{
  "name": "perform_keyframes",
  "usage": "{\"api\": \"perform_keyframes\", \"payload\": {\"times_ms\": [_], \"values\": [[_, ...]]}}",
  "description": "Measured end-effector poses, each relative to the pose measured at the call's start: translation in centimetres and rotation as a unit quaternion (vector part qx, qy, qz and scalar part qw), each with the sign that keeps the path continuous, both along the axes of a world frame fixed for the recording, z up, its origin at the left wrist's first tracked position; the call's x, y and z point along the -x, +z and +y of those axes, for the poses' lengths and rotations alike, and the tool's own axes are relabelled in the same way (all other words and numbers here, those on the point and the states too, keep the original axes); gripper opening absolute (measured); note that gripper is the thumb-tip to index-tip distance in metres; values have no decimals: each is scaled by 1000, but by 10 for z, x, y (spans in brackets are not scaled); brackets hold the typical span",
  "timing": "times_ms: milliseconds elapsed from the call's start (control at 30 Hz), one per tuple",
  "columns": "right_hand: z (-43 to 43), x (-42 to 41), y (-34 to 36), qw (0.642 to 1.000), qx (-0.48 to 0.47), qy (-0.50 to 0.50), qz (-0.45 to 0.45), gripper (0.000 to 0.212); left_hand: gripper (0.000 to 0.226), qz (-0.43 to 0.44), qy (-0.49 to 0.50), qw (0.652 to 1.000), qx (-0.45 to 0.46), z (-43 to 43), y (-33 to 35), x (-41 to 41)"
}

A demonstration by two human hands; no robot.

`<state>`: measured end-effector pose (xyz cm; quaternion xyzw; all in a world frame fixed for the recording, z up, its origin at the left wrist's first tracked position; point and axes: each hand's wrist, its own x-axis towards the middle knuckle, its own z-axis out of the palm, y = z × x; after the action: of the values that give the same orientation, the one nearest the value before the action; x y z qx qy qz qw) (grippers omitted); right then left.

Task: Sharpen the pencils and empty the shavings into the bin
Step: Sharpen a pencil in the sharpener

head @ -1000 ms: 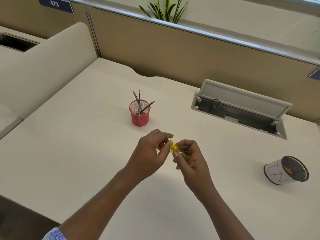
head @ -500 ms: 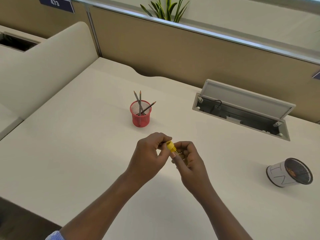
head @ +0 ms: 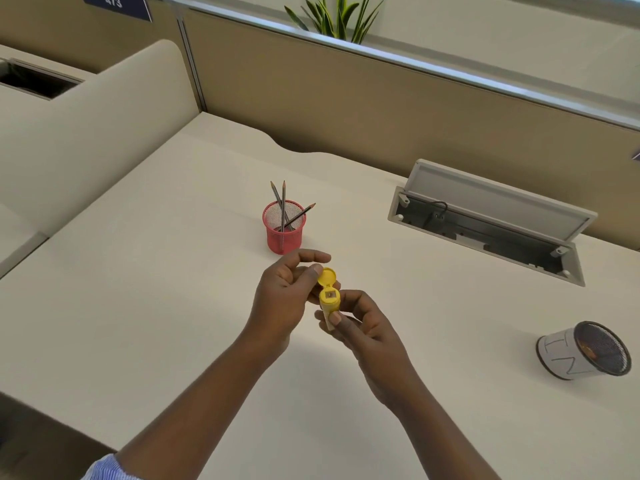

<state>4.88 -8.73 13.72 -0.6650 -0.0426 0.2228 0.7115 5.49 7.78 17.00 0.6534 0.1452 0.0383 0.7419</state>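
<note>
A small yellow sharpener [head: 329, 298] is held above the desk, its round hinged cap flipped open and the blade opening showing. My right hand [head: 360, 327] grips its lower body. My left hand [head: 285, 292] touches the open cap with its thumb, fingers curled around the side. Three pencils [head: 284, 209] stand point-up in a red mesh cup [head: 284, 233] just beyond my hands. A small mesh bin wrapped in white paper [head: 585, 349] lies on its side at the right, its mouth toward me.
An open cable hatch [head: 485, 220] with its raised lid sits in the cream desk [head: 156, 289] at the back right. A tan partition [head: 346, 98] borders the back, a cream divider [head: 86, 133] the left.
The sharpener's cap, shut one second ago, has been flipped open by my left thumb. Both hands stayed in place above the desk.
</note>
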Motion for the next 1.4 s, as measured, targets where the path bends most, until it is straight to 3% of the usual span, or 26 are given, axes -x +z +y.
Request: {"api": "perform_keyframes", "payload": {"times_ms": [200,333,567,800,933,1067,1233,1400], "values": [[15,-7,-3,998,-40,-16,34,22,25,-9,-17,1000,-11,4,-7,11],[27,-17,1,997,-62,8,40,23,62,-30,-71,990,-122,14,-16,20],[53,-39,4,987,-111,71,92,37,63,-42,35,991,-123,42,-24,17],[80,-130,-25,986,101,-131,29,15,65,-31,64,996,-55,57,-37,25],[97,-173,-38,970,185,-157,1,38,65,-19,54,996,-70,55,-41,33],[112,-197,-40,967,207,-149,-17,37,62,-14,46,996,-79,54,-41,39],[125,-208,-41,966,198,-162,-32,3,63,-10,36,995,-88,56,-43,43],[120,-206,-34,974,143,-172,-39,5,63,-7,40,995,-92,57,-41,44]]}}
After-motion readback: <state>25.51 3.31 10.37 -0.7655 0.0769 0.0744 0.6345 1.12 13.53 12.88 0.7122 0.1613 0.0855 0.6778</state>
